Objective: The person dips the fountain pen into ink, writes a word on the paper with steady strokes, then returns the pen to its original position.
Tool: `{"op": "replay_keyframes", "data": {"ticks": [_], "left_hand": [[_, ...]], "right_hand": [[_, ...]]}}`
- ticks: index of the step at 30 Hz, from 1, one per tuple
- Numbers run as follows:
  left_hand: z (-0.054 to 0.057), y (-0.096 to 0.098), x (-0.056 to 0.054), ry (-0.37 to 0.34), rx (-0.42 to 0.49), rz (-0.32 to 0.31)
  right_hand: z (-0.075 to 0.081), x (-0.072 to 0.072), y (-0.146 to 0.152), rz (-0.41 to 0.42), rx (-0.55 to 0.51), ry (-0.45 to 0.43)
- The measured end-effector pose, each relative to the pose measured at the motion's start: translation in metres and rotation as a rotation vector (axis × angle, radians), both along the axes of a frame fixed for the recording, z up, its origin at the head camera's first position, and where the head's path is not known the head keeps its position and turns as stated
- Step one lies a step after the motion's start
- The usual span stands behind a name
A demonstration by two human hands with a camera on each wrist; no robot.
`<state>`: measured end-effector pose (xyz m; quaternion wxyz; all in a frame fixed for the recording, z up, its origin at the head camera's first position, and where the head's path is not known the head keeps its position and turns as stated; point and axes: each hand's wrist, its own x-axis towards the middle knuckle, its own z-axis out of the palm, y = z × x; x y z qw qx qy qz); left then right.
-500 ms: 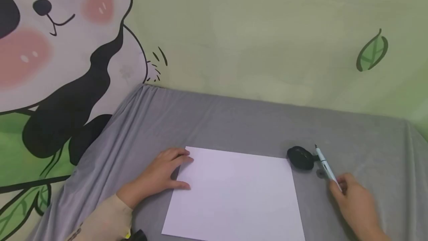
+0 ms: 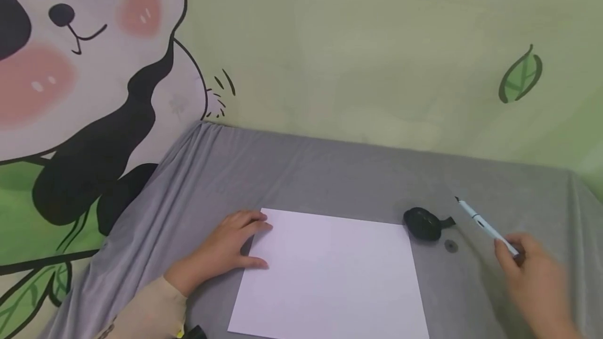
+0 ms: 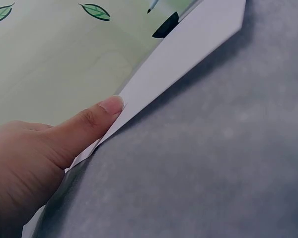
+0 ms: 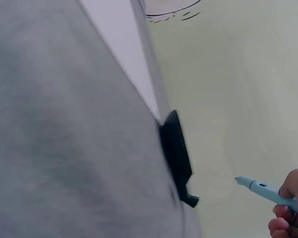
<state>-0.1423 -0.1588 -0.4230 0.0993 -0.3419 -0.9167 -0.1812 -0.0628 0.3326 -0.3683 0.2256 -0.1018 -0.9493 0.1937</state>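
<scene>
A white sheet of paper (image 2: pixel 330 276) lies on the grey cloth. My left hand (image 2: pixel 226 245) rests over its left edge, thumb and fingertips spread on the sheet; the left wrist view shows the thumb (image 3: pixel 97 119) lying along the paper's edge. Well to the right of the sheet, my right hand (image 2: pixel 537 276) pinches a light blue fountain pen (image 2: pixel 487 228) near its rear end, dark nib pointing up and left. In the right wrist view the pen (image 4: pixel 263 189) is held clear of the cloth, with the fingertips curled beneath it.
A black rounded object (image 2: pixel 422 224) with a short stub sits at the paper's far right corner. Beside it lies a small dark round disc (image 2: pixel 451 246). Grey cloth (image 2: pixel 330 166) covers the surface up to a green wall (image 2: pixel 353 67) with a painted panda.
My right hand has moved right with the pen, away from the black object, and the pen now tilts further over. The left hand and paper have stayed put.
</scene>
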Motion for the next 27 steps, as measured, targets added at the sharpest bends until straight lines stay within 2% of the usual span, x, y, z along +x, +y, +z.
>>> {"op": "replay_keyframes", "data": {"ticks": [6, 11, 14, 22, 27], "left_hand": [[0.0, -0.001, 0.001, 0.006, -0.003, 0.004], [0.0, -0.001, 0.0, 0.014, -0.007, 0.002], [-0.001, -0.001, 0.001, 0.017, -0.002, 0.001], [-0.001, 0.001, 0.002, 0.006, 0.011, 0.001], [0.001, 0.002, 0.002, -0.008, 0.012, 0.005]], "right_hand": [[0.013, -0.003, 0.001, -0.005, -0.024, 0.079], [0.021, -0.004, 0.003, -0.051, -0.039, 0.015], [0.026, -0.005, 0.004, -0.062, -0.086, -0.005], [0.039, -0.011, 0.009, -0.008, -0.187, 0.07], [0.046, -0.017, 0.009, -0.029, -0.254, 0.119]]}}
